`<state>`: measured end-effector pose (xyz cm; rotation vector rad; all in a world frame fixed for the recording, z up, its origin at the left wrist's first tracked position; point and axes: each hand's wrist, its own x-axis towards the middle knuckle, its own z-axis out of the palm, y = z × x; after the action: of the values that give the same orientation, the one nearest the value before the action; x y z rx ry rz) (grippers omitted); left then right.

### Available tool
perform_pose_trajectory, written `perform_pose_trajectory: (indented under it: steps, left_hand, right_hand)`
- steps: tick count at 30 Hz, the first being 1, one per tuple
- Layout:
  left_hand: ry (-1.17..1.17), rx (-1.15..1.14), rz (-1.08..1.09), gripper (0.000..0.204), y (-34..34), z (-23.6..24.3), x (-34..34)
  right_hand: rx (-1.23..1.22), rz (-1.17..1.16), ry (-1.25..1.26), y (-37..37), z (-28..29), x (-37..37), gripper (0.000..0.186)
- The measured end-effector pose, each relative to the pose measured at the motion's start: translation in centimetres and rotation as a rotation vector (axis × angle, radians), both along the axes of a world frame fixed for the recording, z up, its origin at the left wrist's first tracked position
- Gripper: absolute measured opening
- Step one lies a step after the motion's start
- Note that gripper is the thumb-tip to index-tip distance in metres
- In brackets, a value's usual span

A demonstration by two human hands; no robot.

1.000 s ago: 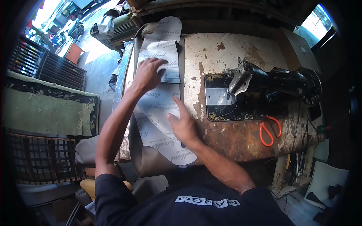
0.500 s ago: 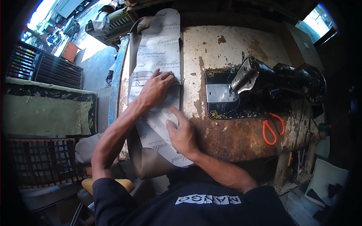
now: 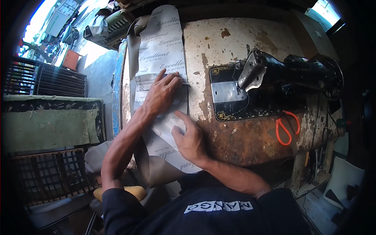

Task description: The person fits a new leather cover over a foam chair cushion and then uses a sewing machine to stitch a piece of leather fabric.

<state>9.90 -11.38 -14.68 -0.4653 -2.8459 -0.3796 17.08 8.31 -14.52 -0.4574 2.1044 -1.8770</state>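
A long strip of synthetic leather lies lengthwise over the left side of the worktable, its pale printed backing facing up. Its brown-grey face shows where the material curls at the near end and along the left side. A folded band or seam crosses the strip. My left hand rests on the strip beside this band, fingers stretched out and pressing down. Closer to me, my right hand lies on the strip's right edge, thumb and index finger apart; its other fingers are partly hidden.
A black sewing machine stands on the right of the worn, rust-stained table. Orange-handled scissors lie in front of it. A green padded panel and a dark lattice frame are at the left.
The whole view has shifted slightly, with the table and machine turned a little. Both hands keep nearly the same place on the strip.
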Motion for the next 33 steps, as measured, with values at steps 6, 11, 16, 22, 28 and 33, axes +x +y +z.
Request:
perform_pose_trajectory:
  steps: [6, 11, 16, 22, 28, 33]
  left_hand:
    - [-0.078, -0.020, -0.030, 0.026, 0.4, 0.4, 0.1]
    - [-0.029, 0.074, -0.005, 0.024, 0.5, 0.3, 0.1]
    - [0.054, 0.080, 0.015, 0.018, 0.6, -0.5, -0.1]
    - [0.104, 0.130, 0.059, 0.015, 1.0, -0.5, -0.3]
    - [0.119, 0.139, 0.073, 0.016, 0.9, -0.8, -0.3]
    - [0.107, 0.146, 0.061, 0.014, 1.0, -0.7, -0.4]
  right_hand:
    - [0.000, 0.005, 0.010, 0.0, -0.3, -0.2, 0.042]
    - [0.003, 0.021, 0.033, -0.2, -0.2, -0.3, 0.043]
    - [-0.039, -0.002, 0.041, -0.3, -0.6, -0.3, 0.043]
    - [-0.055, -0.009, 0.033, -0.3, -0.5, -0.5, 0.043]
    - [-0.070, -0.019, 0.010, -0.3, -0.4, -0.7, 0.043]
    - [-0.086, -0.032, 0.016, -0.2, -0.2, -0.7, 0.043]
